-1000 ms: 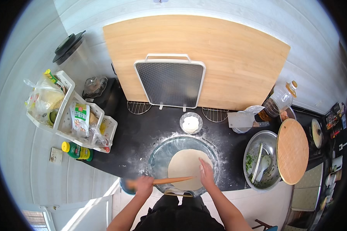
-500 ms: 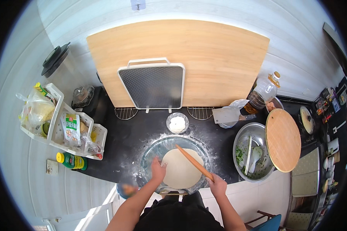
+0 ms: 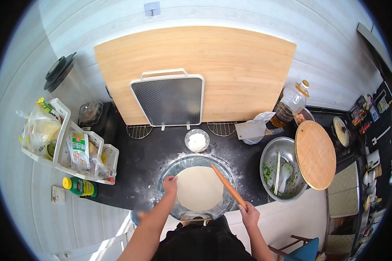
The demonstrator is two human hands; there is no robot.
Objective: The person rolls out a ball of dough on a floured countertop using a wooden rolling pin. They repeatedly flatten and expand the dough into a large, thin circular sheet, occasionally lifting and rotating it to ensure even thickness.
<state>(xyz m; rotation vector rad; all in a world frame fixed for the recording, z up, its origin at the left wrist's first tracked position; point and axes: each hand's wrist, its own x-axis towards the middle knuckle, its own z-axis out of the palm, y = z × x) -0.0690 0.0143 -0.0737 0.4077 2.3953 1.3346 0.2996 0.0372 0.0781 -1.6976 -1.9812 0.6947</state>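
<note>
A flat round sheet of dough (image 3: pixel 199 190) lies on a round, see-through, floury board (image 3: pixel 163 196) at the counter's near edge. At the dough's left rim is my left hand (image 3: pixel 170 184), its fingers pinched together on the edge. My right hand (image 3: pixel 250 215) grips the near end of a wooden rolling pin (image 3: pixel 229 187). The pin slants away to the left, and its far tip is over the dough's upper right side. Beyond the board stands a small clear bowl of white flour (image 3: pixel 197 141).
A steel bowl (image 3: pixel 265 153) with chopped greens, chopsticks and a spoon stands right, a round wooden board (image 3: pixel 315 155) leaning over it. Behind are a cleaver (image 3: pixel 251 129) and an oil bottle (image 3: pixel 292 102). White baskets (image 3: pixel 62 166) and a green bottle (image 3: pixel 80 186) stand left.
The rolling pin has shifted right, from across the dough toward its right side. My left hand has gone from spread fingers on the dough to a pinch at its left edge.
</note>
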